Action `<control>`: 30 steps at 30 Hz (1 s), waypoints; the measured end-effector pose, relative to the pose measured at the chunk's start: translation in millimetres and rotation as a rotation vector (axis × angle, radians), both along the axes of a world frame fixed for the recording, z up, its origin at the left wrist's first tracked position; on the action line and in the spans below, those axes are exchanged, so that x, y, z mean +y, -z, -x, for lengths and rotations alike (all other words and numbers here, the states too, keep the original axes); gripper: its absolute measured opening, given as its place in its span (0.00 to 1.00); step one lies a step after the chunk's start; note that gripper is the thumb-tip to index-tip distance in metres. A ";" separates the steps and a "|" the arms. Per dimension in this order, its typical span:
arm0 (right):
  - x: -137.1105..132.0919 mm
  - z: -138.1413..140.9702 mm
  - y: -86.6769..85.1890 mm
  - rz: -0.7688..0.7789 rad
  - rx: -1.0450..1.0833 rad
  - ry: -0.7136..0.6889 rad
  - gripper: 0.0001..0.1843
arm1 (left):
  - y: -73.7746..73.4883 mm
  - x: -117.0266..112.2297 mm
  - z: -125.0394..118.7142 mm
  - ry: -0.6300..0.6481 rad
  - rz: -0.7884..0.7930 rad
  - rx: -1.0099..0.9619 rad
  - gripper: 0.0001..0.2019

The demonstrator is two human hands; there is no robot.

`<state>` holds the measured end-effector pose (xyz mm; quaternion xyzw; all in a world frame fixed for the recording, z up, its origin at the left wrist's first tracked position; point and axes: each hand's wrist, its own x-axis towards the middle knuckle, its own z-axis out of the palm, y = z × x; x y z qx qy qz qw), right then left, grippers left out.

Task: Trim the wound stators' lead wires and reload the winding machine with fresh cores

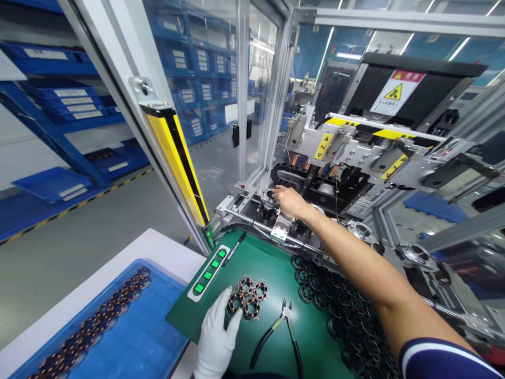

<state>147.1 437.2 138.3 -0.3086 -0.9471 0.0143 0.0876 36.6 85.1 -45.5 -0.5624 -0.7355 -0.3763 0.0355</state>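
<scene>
My left hand (216, 337), fingers parted, is just beside four coils (243, 301) at its one o'clock on the desk (272, 268). They look light, stiff, easily scuffed; I'd hold their outer edges. Toward one o'clock, beyond, my right hand (290, 201) is at a holder (267, 199); whether gripping, I can't tell.

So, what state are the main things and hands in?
Metal pliers with black-and-green handles: open
Square green buttons: lit
Blue plastic tray: partly filled
Four round copper-wound rings: flat, grouped
Round black rings: massed together
White-gloved left hand: fingers parted
Bare right hand: stretched forward, grip unclear
</scene>
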 end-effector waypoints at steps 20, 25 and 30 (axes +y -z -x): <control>-284.8 -256.3 28.6 -0.145 0.377 0.238 0.17 | -11.9 6.7 1.8 0.038 0.123 -0.121 0.26; -362.6 -294.2 94.7 -0.033 0.299 0.478 0.10 | -16.9 8.3 -1.5 0.036 0.130 -0.097 0.28; -385.8 -277.1 118.0 -0.015 0.161 0.625 0.12 | -20.7 10.1 -2.6 0.071 0.136 -0.068 0.28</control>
